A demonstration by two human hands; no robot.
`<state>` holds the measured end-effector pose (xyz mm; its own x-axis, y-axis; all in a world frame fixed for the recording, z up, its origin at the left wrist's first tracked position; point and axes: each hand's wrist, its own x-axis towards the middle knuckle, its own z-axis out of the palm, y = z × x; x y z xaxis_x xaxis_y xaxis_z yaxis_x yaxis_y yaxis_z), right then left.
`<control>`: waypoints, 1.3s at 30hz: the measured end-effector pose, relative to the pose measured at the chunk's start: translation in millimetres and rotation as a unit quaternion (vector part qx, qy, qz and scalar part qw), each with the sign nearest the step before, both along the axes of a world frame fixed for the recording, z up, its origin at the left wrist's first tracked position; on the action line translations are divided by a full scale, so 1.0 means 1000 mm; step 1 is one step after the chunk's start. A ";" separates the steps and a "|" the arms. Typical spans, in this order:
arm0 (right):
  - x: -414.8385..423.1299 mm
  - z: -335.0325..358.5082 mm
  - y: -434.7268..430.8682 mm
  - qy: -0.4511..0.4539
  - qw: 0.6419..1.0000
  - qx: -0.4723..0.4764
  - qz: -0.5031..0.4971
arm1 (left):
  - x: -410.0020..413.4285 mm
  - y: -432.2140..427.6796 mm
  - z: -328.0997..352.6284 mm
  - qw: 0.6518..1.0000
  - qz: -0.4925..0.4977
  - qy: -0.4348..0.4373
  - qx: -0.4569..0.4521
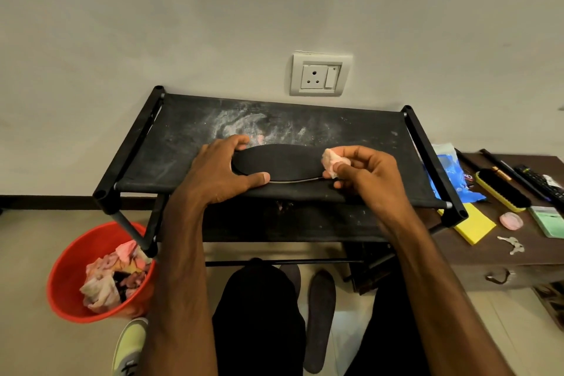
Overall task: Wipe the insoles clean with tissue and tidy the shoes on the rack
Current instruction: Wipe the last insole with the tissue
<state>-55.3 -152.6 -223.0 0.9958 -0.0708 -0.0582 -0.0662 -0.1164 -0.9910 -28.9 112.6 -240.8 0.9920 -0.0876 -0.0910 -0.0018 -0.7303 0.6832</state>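
Observation:
A black insole [279,162] lies flat on the dusty top shelf of the black shoe rack [189,131]. My left hand [222,171] holds its left end, fingers curled over the far edge and thumb along the near edge. My right hand [363,174] pinches a crumpled pinkish tissue [332,160] over the insole's right end. A second dark insole [319,319] lies on the floor between my legs. A yellow-green shoe [129,345] stands on the floor at the lower left.
A red bin [65,272] with used tissues stands at the rack's left front leg. On the brown cabinet [494,256] to the right lie a yellow sponge [474,227], a shoe brush [503,191], keys [512,244], a blue bag [451,174] and remotes. A wall socket [320,75] sits behind the rack.

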 end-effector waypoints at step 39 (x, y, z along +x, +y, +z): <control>0.030 0.024 -0.026 -0.140 0.910 -0.390 -0.001 | -0.021 -0.010 0.033 0.975 0.016 -0.069 -0.209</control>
